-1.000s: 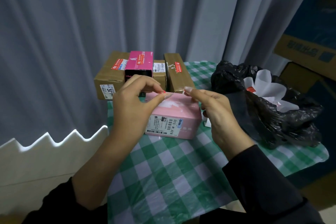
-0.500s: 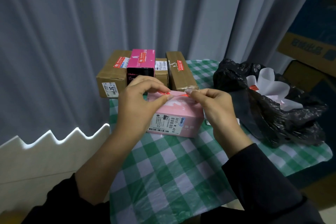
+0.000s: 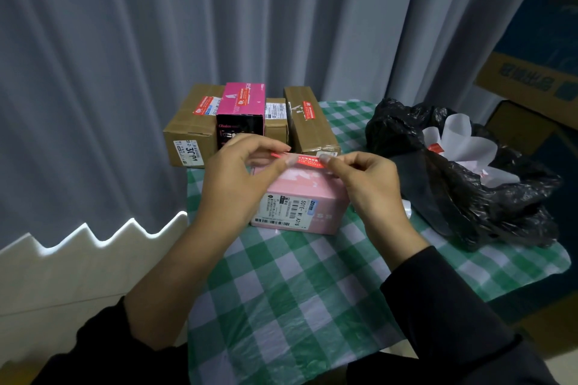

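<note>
My left hand [image 3: 237, 178] at frame centre, thumb and forefinger pinching left end of red strip [image 3: 308, 161]. My right hand [image 3: 366, 187] just right of centre, pinching strip's right end, other fingers curled. Strip stretched between my hands, just above top of pink box [image 3: 300, 200]. Box sits mid-frame on checked cloth [image 3: 297, 291], label facing me. Behind it, upper centre: brown boxes [image 3: 190, 131] with magenta box [image 3: 242, 103] among them. Black bag [image 3: 469, 197] at right. Curtain [image 3: 156, 25] across top.
</note>
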